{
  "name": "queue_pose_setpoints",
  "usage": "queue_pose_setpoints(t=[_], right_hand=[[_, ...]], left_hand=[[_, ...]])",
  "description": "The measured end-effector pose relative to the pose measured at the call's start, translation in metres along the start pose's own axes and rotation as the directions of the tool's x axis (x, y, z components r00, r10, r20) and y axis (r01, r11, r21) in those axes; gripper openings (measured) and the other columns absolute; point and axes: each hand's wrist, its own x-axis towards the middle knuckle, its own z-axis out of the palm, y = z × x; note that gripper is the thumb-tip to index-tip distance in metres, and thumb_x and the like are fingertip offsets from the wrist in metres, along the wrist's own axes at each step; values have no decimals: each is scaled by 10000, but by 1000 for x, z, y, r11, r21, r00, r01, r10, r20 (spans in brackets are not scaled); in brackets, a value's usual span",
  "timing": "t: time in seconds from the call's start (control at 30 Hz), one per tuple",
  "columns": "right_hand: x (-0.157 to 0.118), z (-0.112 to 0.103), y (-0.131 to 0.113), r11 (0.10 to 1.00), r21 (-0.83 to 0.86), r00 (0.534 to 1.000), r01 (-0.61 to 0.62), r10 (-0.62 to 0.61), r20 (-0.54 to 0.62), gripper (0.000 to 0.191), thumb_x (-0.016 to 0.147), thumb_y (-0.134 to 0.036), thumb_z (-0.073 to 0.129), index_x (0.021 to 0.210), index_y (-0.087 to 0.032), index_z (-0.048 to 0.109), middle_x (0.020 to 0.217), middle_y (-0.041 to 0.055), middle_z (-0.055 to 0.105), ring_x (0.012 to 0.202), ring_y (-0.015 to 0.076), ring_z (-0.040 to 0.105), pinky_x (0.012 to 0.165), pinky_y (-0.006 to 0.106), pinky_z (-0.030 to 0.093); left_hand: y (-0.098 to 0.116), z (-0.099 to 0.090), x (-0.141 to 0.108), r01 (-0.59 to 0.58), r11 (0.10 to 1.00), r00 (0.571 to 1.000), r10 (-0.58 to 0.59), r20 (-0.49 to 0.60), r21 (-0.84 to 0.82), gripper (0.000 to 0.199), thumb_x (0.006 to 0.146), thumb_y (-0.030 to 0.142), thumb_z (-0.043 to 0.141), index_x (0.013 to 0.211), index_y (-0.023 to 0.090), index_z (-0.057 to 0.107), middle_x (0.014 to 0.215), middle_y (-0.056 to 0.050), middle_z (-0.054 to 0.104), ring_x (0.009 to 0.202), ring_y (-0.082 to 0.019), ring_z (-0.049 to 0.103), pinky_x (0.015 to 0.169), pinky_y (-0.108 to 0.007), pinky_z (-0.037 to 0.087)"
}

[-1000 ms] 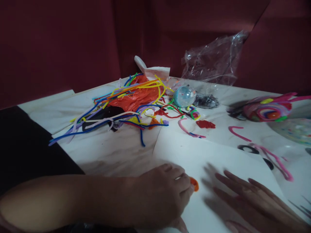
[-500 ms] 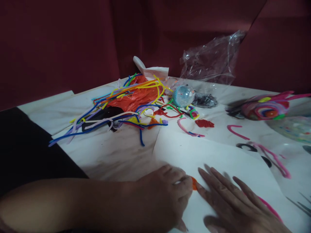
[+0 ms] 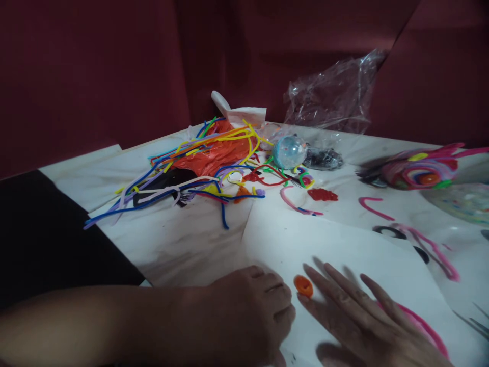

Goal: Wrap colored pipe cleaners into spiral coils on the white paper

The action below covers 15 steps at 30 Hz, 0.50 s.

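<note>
Beside a soft-looking round orange coil (image 3: 303,287), the right hand (image 3: 361,313) splayed empty fingers; the left hand (image 3: 254,311) curled, hold unclear; a nudge risked unrolling it.

Above the orange coil (image 3: 301,283), bare paper (image 3: 290,242) is leaving room just below the middle of the frame. The left hand (image 3: 254,311) is blocking the lower middle, the right hand (image 3: 370,323) is barring the lower right, and its spread fingers (image 3: 323,283) are bordering the coil. Pipe cleaners (image 3: 229,135) and a clear ball (image 3: 289,151) are crowding the upper middle.
</note>
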Motion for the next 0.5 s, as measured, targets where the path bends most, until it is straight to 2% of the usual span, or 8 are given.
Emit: queue_pose_setpoints(t=[0.17, 0.33, 0.43, 0.5], right_hand=[[0, -1, 2, 1000, 14, 1000, -14, 15, -22, 371, 1011, -311, 310, 1362, -225, 392, 1341, 78, 294, 1240, 268, 234, 1062, 475, 39], [-1, 0, 6, 1000, -15, 998, 22, -23, -62, 338, 1026, -354, 291, 1238, -193, 500, 1335, 106, 296, 1231, 280, 253, 1066, 440, 16], [-2, -1, 6, 999, 2, 996, 38, -38, -76, 335, 1018, -351, 297, 1251, -184, 470, 1331, 130, 292, 1224, 294, 264, 1060, 445, 53], [-2, -3, 5, 1000, 15, 998, -14, 15, -69, 371, 996, -328, 303, 1325, -186, 396, 1321, 128, 309, 1215, 290, 284, 1055, 458, 95]], left_hand=[[-1, 0, 1, 7, 1000, 1000, -7, 18, -9, 326, 879, 386, 506, 957, 80, 587, 979, -80, 586, 916, -198, 511, 835, -328, 405], [-2, -2, 2, 2, 1000, 1000, -1, 26, -19, 312, 871, 375, 523, 948, 81, 592, 963, -72, 582, 906, -196, 510, 841, -328, 400], [-2, -2, 2, 9, 999, 1000, -8, 16, -31, 319, 864, 385, 534, 947, 83, 595, 954, -69, 583, 901, -195, 514, 825, -322, 401], [-2, -2, 2, 10, 999, 1000, -9, 20, -30, 321, 874, 389, 516, 942, 85, 595, 947, -71, 587, 892, -195, 514, 821, -321, 400]])
